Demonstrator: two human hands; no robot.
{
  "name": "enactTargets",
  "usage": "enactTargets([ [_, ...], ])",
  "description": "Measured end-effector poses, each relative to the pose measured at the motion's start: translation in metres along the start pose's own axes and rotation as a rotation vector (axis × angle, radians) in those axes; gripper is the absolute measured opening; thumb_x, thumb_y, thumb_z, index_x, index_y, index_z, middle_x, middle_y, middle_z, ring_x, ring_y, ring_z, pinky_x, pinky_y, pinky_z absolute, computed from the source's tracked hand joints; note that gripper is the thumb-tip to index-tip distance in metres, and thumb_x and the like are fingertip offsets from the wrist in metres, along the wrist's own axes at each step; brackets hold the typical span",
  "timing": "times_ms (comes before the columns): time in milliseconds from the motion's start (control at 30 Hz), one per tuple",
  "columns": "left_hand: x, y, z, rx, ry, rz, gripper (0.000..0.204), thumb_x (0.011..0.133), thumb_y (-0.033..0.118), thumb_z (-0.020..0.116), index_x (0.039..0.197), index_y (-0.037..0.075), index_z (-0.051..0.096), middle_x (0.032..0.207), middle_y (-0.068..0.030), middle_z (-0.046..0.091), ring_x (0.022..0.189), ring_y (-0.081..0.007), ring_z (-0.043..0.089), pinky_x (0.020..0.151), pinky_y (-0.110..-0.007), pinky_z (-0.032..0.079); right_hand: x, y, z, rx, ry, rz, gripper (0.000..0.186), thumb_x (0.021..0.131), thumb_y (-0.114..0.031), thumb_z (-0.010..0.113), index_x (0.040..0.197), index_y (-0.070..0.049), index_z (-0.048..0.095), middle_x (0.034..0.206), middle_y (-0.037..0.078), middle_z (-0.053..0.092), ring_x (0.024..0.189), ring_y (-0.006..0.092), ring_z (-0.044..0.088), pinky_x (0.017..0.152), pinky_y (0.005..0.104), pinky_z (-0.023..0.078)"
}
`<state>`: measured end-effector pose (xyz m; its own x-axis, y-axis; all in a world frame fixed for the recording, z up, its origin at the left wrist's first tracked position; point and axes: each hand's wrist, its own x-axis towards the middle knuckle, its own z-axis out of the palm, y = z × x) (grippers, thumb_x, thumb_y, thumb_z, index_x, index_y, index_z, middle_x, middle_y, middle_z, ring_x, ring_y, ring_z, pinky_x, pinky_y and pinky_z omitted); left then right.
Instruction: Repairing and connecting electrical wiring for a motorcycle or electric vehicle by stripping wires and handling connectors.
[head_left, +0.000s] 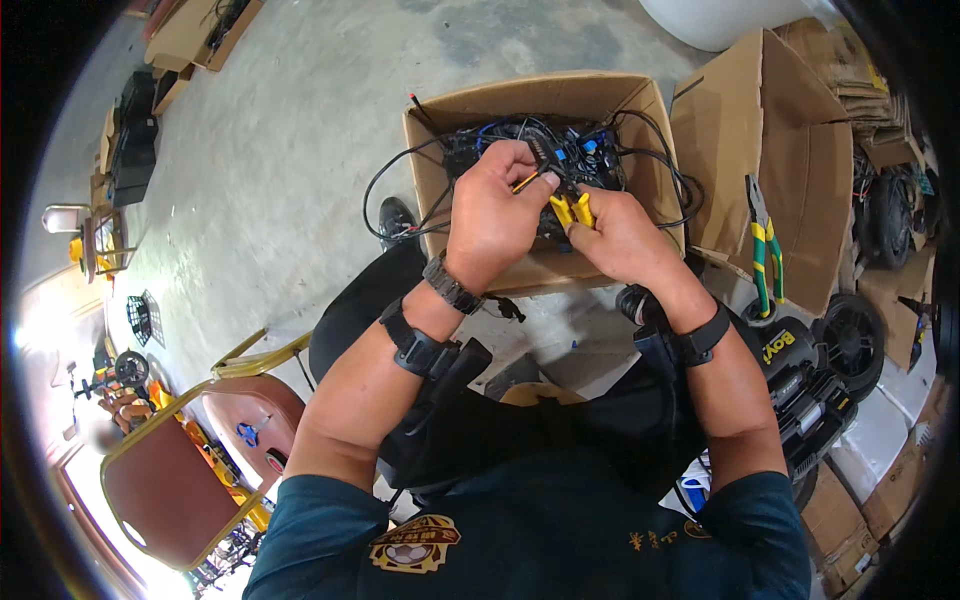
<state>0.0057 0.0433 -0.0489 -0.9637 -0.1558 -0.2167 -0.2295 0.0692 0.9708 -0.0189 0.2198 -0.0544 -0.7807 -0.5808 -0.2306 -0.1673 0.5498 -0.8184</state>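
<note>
Head view: the open cardboard box (530,98) is at 1 o'clock from picture centre, loaded with black and blue cabling (597,147). At the box's 8 o'clock, the left hand (492,215) has its fingers pinching a dark section, apparently cable (541,143). At its 4 o'clock, the right hand (622,235) has its fingers wrapped around the yellow-handled cutters (583,210); jaw closure cannot be determined. Probable step: working the pinched section. The next move calls for jaw alignment clear of the left fingertips. Toward 3 o'clock, green-and-yellow pliers (757,206) are unheld.
</note>
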Motion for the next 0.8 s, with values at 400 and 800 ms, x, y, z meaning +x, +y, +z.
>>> enactTargets([
  [400,0.003,0.008,-0.001,0.056,0.085,0.147,0.024,0.080,0.002,0.070,0.101,-0.001,0.060,0.083,-0.0013,0.063,0.073,-0.0053,0.056,0.064,-0.021,0.047,0.000,-0.016,0.002,0.231,-0.033,0.246,0.012,0.085,-0.008,0.062,0.094,0.000,0.063,0.076,0.000,0.061,0.070,0.0071,0.052,0.066,0.0270,0.046],
  [800,-0.002,0.012,-0.006,-0.105,0.045,0.096,0.010,0.084,0.001,0.067,0.094,0.000,0.065,0.081,0.0023,0.063,0.069,-0.0033,0.053,0.061,-0.019,0.045,-0.004,-0.016,0.010,0.576,0.002,0.203,0.032,0.087,-0.017,0.061,0.114,-0.002,0.055,0.084,0.009,0.064,0.072,0.0167,0.060,0.070,0.0321,0.048],
])
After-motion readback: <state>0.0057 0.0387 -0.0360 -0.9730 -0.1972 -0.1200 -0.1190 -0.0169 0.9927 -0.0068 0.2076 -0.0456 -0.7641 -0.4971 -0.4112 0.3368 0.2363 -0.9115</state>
